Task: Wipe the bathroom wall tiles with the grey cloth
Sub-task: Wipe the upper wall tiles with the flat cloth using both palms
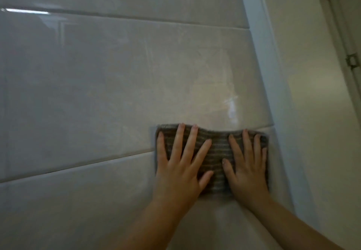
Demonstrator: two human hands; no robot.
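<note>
- Large glossy pale grey tiles (117, 77) across left and centre of frame, laid in horizontal courses with light grout lines.
- Bright streak of reflected light at upper left.
- White corner trim (261, 58) running diagonally, upper centre to lower right.
- Plain cream wall (304, 73) right of trim.
- Door frame with two metal hinges (351, 62) at far right edge.

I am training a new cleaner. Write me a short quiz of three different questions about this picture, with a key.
1. True or false: both hands press the grey cloth flat on the tiles.
2. Which hand is nearer the white corner trim: A) left hand B) right hand?
3. Fill in: the fingers of both hands are ____ (spread / curled into fists).

Key: 1 true; 2 B; 3 spread.
</note>
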